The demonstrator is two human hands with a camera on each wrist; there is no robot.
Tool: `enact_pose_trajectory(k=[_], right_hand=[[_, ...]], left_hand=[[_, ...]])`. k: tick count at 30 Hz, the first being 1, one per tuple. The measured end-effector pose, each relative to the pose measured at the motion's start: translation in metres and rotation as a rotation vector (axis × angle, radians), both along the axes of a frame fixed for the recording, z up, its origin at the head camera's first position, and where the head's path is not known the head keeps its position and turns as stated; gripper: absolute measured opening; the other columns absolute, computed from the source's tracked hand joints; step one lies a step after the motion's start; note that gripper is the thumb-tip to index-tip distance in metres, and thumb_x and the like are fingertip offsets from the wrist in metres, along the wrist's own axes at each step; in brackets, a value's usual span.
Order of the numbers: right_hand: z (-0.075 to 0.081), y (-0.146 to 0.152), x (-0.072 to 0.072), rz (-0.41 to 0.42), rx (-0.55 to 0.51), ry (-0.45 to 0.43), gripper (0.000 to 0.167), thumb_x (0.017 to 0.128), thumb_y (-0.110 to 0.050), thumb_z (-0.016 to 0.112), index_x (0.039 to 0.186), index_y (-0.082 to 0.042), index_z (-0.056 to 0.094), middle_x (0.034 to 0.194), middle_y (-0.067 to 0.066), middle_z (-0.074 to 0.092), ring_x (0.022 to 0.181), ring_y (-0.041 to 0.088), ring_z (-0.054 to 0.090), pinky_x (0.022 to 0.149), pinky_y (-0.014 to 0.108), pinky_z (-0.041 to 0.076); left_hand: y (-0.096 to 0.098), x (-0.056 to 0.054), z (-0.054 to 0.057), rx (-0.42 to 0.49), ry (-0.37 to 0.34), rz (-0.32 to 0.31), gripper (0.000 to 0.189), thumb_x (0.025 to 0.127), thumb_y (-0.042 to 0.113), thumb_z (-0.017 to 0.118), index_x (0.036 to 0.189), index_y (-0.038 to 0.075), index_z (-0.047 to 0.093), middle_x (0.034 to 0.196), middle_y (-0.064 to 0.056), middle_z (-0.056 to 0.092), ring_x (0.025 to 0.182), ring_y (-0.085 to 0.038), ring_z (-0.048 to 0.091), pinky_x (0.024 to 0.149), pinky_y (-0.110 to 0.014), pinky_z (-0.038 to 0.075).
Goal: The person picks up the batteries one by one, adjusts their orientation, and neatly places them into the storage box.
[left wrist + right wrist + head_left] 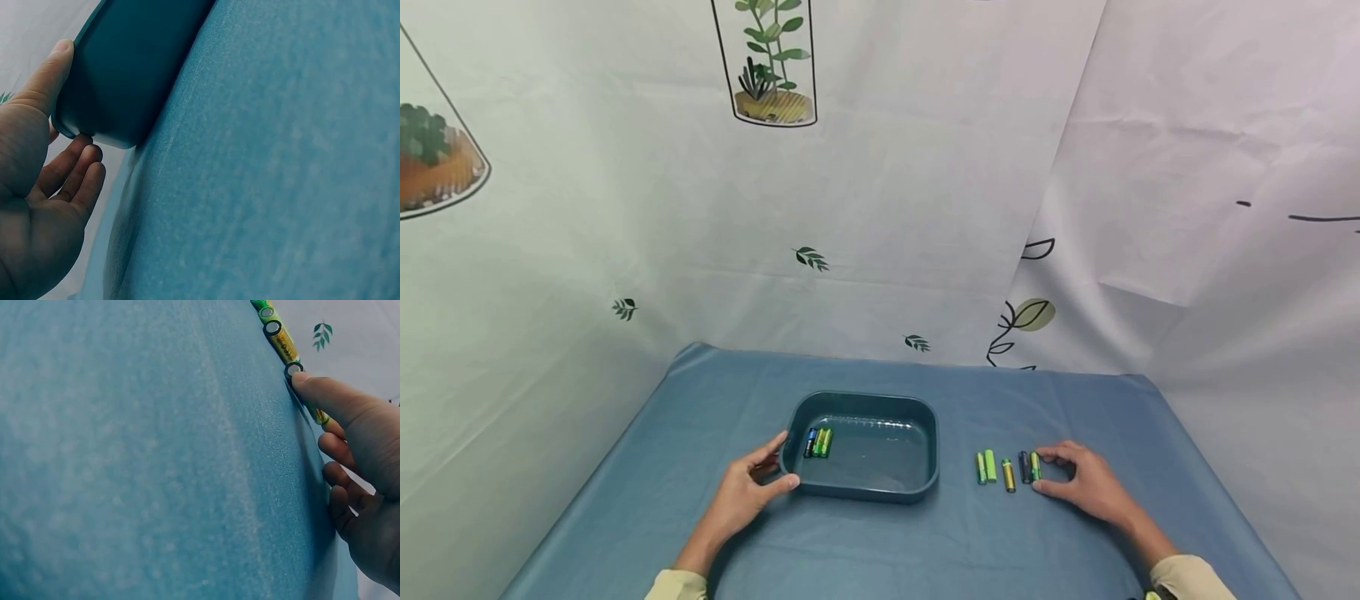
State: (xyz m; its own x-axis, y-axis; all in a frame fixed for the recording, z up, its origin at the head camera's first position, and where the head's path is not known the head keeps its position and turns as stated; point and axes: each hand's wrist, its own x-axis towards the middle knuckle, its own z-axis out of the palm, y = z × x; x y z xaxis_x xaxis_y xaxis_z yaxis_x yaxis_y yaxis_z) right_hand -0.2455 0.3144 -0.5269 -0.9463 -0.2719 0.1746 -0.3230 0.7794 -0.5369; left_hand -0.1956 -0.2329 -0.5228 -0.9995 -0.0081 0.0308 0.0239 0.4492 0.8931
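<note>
A dark teal tray (887,493) stands on the table, and my left hand (741,492) grips its left end. In the left wrist view the thumb lies against the tray's (119,75) rim and the other fingers are at its corner. Three batteries lie side by side in the tray, one dark blue (810,442) and two green (826,443). To the right of the tray, my right hand (1093,487) pinches the rightmost green-yellow battery (1036,465) between thumb and fingers at its two ends. A dark battery (1024,467) lies right beside it.
Left of the dark battery lie a gold battery (1008,476), a lime-green battery (990,466) and another green battery (981,468). A blue cloth (865,550) covers the table. White printed sheets (887,208) hang behind and at both sides.
</note>
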Motion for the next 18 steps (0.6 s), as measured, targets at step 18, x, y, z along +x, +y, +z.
enact_pose_trajectory(k=[18], right_hand=[[0.019, -0.011, -0.001, -0.064, -0.058, 0.052, 0.049, 0.080, -0.041, 0.089, 0.119, -0.014, 0.076, 0.101, -0.004, 0.070, 0.088, 0.012, 0.062, 0.066, 0.027, 0.053]], left_hand=[[0.001, 0.000, 0.002, 0.011, 0.010, 0.000, 0.076, 0.087, 0.027, 0.084, 0.153, 0.013, 0.049, 0.156, -0.017, 0.046, 0.130, -0.037, 0.058, 0.106, -0.049, 0.052]])
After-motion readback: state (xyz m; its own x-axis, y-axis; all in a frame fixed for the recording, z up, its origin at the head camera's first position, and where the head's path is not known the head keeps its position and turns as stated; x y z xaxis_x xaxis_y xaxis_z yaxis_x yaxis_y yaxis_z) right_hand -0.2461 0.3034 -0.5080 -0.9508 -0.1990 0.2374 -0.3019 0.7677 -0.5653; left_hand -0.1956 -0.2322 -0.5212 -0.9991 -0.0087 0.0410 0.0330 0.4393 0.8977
